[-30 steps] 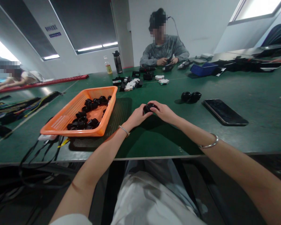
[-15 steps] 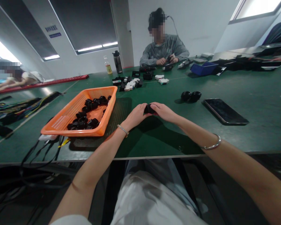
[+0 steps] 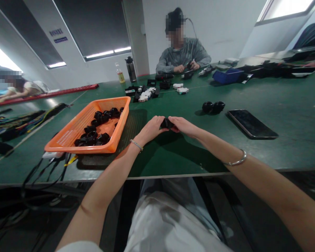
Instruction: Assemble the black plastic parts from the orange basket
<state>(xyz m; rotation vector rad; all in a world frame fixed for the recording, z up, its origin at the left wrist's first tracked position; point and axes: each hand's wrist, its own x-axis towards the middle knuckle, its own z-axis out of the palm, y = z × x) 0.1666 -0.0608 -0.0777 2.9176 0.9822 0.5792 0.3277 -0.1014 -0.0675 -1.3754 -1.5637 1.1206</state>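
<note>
Left hand (image 3: pixel 154 128): I have its grip clamped on the left side of a small black fitting (image 3: pixel 166 123), thumb nearer me.
Right hand (image 3: pixel 184 126): my other grip is clamped on the same piece from the right, the fingertips of both hands close together.
Held piece: between my two hands, over the green surface (image 3: pixel 252 154); fingers hide part of it.
Orange basket (image 3: pixel 81 149): on the surface to my left, with loose black parts (image 3: pixel 102 117) inside.
To my right: two round black pieces (image 3: pixel 212 107) side by side, and a smartphone (image 3: pixel 252 123) lying flat just beyond them.
Ahead of my hands: a cluster of black and white connector-like pieces (image 3: pixel 147 93); behind it, a dark bottle (image 3: pixel 131 71) and a yellow-labelled bottle (image 3: pixel 120 74) stand upright.
Across from me: a person in grey (image 3: pixel 183 56) handles a dark item, near a blue tray (image 3: pixel 228 76).
Far left: wire bundles (image 3: pixel 23 120) on the surface.
</note>
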